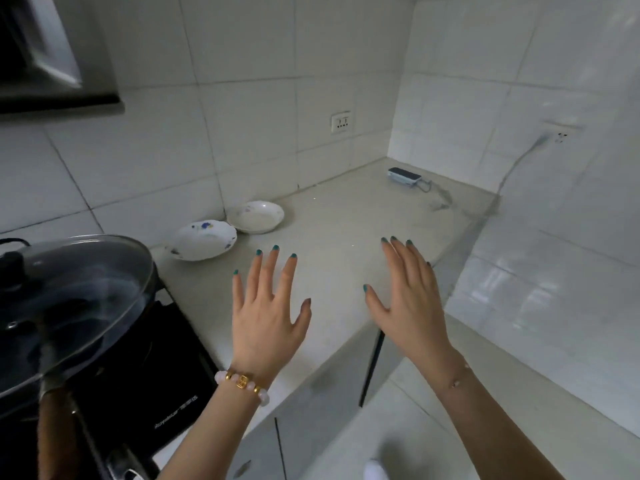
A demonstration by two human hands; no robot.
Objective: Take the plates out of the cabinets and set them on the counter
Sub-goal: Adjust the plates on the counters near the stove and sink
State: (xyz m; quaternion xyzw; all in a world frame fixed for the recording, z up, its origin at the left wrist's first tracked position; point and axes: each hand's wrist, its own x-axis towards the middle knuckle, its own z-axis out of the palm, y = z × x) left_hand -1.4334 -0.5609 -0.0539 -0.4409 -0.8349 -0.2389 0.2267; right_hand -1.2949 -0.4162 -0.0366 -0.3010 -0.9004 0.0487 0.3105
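Observation:
Two white plates with small flower prints rest on the pale counter [346, 223] against the tiled back wall. The nearer plate [202, 240] touches the rim of the farther plate [256, 216]. My left hand [266, 313] hovers palm down over the counter, fingers spread, holding nothing, just in front of and right of the nearer plate. My right hand [412, 296] is also flat and spread above the counter's front edge, holding nothing. Below the counter, the cabinet doors [322, 403] appear shut.
A pan with a glass lid [65, 306] sits on a black induction cooker [145, 368] at the left. A small grey device [403, 176] with a cable lies in the far counter corner. A range hood [52, 57] hangs upper left. Wall sockets [341, 122] are on the tiles.

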